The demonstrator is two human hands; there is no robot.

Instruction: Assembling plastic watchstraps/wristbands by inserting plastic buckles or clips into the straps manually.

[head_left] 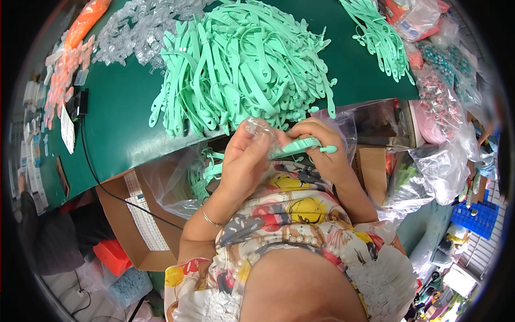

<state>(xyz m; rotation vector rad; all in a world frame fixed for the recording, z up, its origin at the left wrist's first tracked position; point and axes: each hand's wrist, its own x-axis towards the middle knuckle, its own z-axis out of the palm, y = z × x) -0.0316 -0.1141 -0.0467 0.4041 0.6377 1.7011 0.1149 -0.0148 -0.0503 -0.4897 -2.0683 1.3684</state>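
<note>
Close in front of my body, just off the table's near edge, both hands work together. Pinched in my left hand point(244, 158) is a small clear plastic piece point(258, 127). A mint-green rubbery strap point(298, 146) runs between the hands, its knobbed end sticking out past the fingers of my right hand point(327, 153), which is closed on it. Whether the strap's left end enters the clear piece is hidden by my fingers. Directly beyond them rises a large heap of similar green straps point(241, 70). A heap of clear plastic pieces point(145, 35) lies behind it to the left.
More green straps point(382, 45) lie at the far right of the green table point(118, 134). Orange pieces point(64, 80) and a black cable point(88, 155) are on the left. Below stand an open cardboard box point(115, 214) and a clear bag point(169, 185); filled bags point(440, 102) crowd the right.
</note>
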